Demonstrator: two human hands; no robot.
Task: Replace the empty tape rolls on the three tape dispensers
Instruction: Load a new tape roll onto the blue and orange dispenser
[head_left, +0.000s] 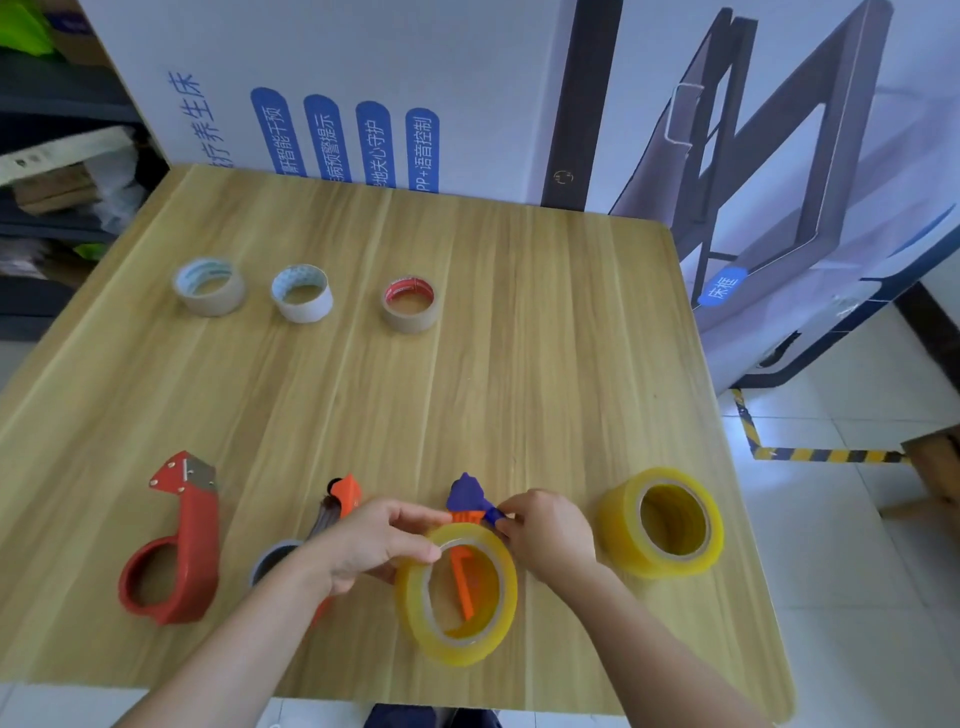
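Step in hand: fitting a new roll to the blue tape dispenser (470, 498); judged from the hand positions, the roll is seated and the tape end is next to be led to the head.
Task item location: the mounted yellow tape roll (457, 592) sits on the dispenser's orange hub (462, 577), at the near edge of the wooden table (519, 364), directly in front of the person.
Long axis: the blue tape dispenser runs away from the person, with the roll end near and the head far.
Left hand (374, 540): fingers curled over the far-left rim of the mounted yellow tape roll, gripping it.
Right hand (550, 530): fingertips pinched on the right side of the dispenser's head. Whether they also hold the tape end cannot be told.
Governing relation: the roll lies between the two hands and just nearer than both. The right hand is closer to the head, so the tape would be drawn forward along the axis while the left hand steadies the roll.
Spare yellow tape roll (662, 522): upright on its side face, just right of the right hand, not touching it.
Orange tape dispenser (343, 501): just left of the left hand, partly hidden by the forearm.
Red tape dispenser (174, 545): well to the left, untouched.
Empty cores (302, 292): three, in a row on the far side.
Risk: the tape end may stick to the fingers.
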